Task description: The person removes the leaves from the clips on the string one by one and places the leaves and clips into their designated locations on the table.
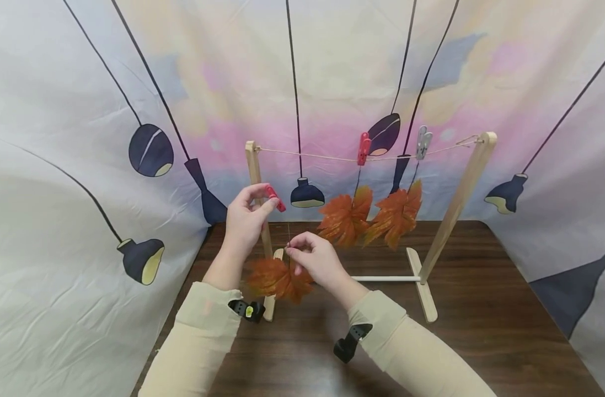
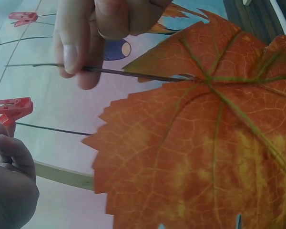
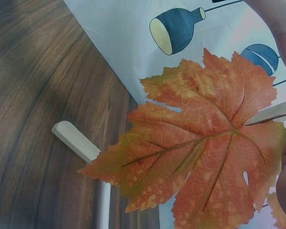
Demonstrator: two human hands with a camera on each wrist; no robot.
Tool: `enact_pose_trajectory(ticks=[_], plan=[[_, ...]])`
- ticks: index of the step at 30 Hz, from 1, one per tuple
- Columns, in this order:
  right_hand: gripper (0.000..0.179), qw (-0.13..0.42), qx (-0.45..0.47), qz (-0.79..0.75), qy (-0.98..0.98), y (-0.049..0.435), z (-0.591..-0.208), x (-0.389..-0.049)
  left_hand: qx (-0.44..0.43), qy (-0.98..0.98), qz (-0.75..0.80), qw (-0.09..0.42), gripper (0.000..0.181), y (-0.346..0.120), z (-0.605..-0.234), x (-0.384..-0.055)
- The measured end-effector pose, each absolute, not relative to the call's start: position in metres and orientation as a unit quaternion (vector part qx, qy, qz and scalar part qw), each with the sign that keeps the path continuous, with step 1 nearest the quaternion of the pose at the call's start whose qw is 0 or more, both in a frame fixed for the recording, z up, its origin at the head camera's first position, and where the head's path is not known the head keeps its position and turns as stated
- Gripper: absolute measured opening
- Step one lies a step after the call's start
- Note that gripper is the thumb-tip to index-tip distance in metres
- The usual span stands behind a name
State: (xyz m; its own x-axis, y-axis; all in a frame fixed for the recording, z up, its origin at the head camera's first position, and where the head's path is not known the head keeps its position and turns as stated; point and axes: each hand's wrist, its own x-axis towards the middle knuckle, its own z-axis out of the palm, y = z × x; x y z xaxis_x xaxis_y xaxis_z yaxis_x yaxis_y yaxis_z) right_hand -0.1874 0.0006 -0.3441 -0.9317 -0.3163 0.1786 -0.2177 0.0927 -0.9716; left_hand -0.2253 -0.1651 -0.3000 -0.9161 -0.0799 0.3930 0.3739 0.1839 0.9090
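Now left hand [image 1: 246,218] pinches red clothespin [image 1: 276,198] near left post [image 1: 254,165] of rack [image 1: 458,209]; right hand [image 1: 316,259] pinches stem [image 2: 133,74] of orange leaf [image 1: 277,278], before rack; string [image 1: 307,155] bare toward rack's left, table edge [image 1: 473,225] behind.

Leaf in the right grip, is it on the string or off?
Off. The right grip pinches the leaf by its stem, whose top ends below the string in the head view; the left grip holds a red clothespin.

The hands [image 1: 246,218] hold a red clothespin [image 1: 276,198] and an orange leaf [image 1: 277,280].
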Motion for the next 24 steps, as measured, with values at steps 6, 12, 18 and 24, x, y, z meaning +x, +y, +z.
enact_pose_trajectory(ticks=[6,12,18,24], plan=[[0.012,0.055,-0.178,-0.665,0.724,0.003,-0.368,-0.195,-0.091,-0.746,-0.637,0.171,0.037,-0.167,-0.312,-0.226],[0.014,0.048,-0.173,-0.682,0.709,0.005,-0.383,-0.201,-0.087,-0.75,-0.636,0.159,0.038,-0.166,-0.321,-0.227],[0.015,0.036,-0.17,-0.698,0.695,0.012,-0.386,-0.2,-0.081,-0.749,-0.64,0.154,0.04,-0.165,-0.327,-0.228],[0.015,0.027,-0.169,-0.711,0.682,0.021,-0.387,-0.2,-0.085,-0.76,-0.625,0.156,0.039,-0.164,-0.332,-0.229]])
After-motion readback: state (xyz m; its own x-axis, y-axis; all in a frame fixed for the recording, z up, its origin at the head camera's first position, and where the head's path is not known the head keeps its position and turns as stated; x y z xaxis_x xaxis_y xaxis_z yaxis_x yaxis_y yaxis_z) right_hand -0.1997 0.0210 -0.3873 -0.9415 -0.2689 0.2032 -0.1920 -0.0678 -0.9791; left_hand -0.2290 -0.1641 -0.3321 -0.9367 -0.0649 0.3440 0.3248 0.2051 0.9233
